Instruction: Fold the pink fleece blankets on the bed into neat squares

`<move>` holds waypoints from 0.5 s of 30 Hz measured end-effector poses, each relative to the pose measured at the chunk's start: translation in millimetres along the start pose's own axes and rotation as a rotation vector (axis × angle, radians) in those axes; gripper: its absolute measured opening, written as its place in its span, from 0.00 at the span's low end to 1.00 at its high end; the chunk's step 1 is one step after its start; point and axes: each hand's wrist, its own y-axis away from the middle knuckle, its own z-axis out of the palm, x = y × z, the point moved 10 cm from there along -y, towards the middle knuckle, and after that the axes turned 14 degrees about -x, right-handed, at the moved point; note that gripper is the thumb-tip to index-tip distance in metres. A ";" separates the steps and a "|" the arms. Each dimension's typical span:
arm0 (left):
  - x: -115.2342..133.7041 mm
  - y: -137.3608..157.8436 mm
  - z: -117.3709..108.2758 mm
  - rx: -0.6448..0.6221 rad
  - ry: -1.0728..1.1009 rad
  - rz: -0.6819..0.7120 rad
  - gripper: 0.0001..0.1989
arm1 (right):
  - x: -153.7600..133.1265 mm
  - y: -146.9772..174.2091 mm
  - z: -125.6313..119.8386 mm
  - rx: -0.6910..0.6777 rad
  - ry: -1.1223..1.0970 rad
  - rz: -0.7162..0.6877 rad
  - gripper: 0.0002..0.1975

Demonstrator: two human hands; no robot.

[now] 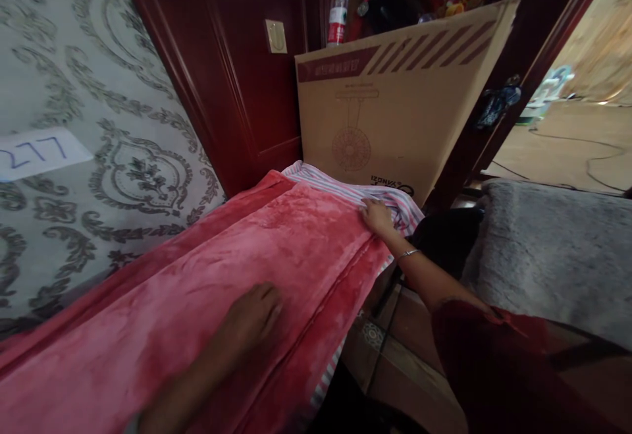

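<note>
A pink plush blanket (197, 269) with a striped underside lies stretched lengthwise over a long support beneath it. Its far end shows a pink, white and grey striped edge (340, 187), bunched at the right corner. There my right hand (378, 217) has its fingers closed at the border between plush and stripes; a thin bracelet (409, 253) circles that wrist. Nearer to me, my left hand (254, 315) is low over the middle of the plush. Its fingers look bent but are dark and smeared, so their grip is unclear.
Behind the blanket's far end stands a large cardboard box (385, 118) against dark red wood panelling (237, 45). A plastic bottle (338, 9) is behind the box's top edge. Patterned wallpaper (143, 164) borders the left; a grey furry cover (557, 249) lies to the right.
</note>
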 end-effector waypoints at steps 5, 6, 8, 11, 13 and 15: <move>-14.7 -39.6 21.6 -0.017 -0.068 -0.053 0.31 | -36.1 20.0 30.2 -0.029 0.140 -0.190 0.31; -15.5 -42.0 31.5 -0.032 -0.071 -0.064 0.32 | -35.1 22.9 40.0 -0.050 0.164 -0.186 0.31; -15.0 -41.5 47.8 -0.037 -0.075 -0.073 0.32 | -29.0 26.4 53.9 -0.078 0.187 -0.161 0.31; -13.5 -35.3 57.1 -0.003 -0.077 -0.073 0.31 | -23.4 24.7 56.5 -0.105 0.151 -0.147 0.30; -13.2 -32.5 56.7 0.012 -0.076 -0.067 0.31 | -23.9 17.7 46.6 -0.106 0.057 -0.140 0.27; -12.9 -31.7 54.8 0.015 -0.077 -0.060 0.31 | -29.3 5.5 31.5 -0.079 -0.031 -0.132 0.23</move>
